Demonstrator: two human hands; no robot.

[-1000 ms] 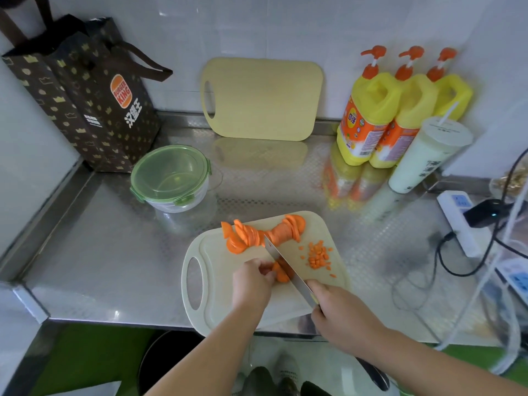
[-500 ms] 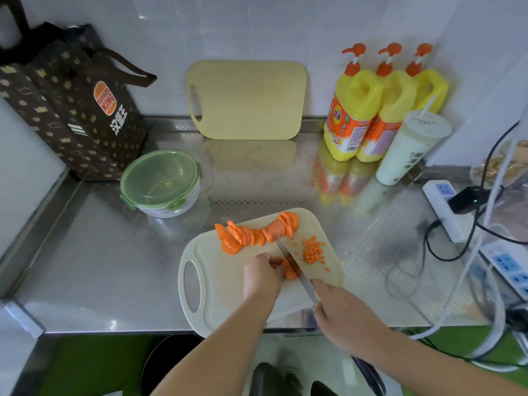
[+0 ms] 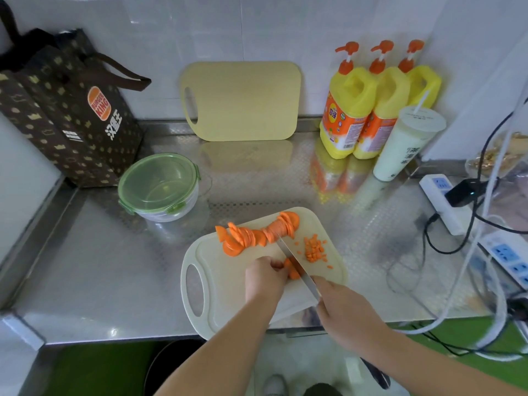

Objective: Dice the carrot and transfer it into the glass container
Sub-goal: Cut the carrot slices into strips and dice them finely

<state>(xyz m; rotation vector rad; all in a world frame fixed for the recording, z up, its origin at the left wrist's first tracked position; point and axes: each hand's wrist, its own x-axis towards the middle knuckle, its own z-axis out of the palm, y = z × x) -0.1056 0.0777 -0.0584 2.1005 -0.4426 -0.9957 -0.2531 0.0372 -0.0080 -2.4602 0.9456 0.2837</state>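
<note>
Steel surface [image 3: 100,267], cutting board [image 3: 228,281] near its edge. Pinching carrot pieces [image 3: 291,274] with curled fingers of left hand [image 3: 264,278]; gripping knife [image 3: 307,281] in right hand [image 3: 345,307], blade along 11 o'clock beside them. Lidded glass container [image 3: 160,187] at 10 o'clock.

This is a kitchen work corner. The left hand [image 3: 264,277] and right hand [image 3: 345,310] are at a pale cutting board [image 3: 223,281] on a stainless-steel counter [image 3: 100,267], the left pinning carrot slices [image 3: 293,272] while the right grips a knife [image 3: 307,281]. Straight beyond the hands, a second board [image 3: 243,101] leans on the white tiled wall [image 3: 257,30]. Beyond the right hand stand three yellow pump bottles [image 3: 383,110] and a lidded drink cup [image 3: 405,144]. Beyond the left hand sit a glass container [image 3: 160,185] with a green clip lid and a fast-food paper bag [image 3: 71,121]. Right of the right hand, power strips [image 3: 438,200] lie on the counter.
</note>
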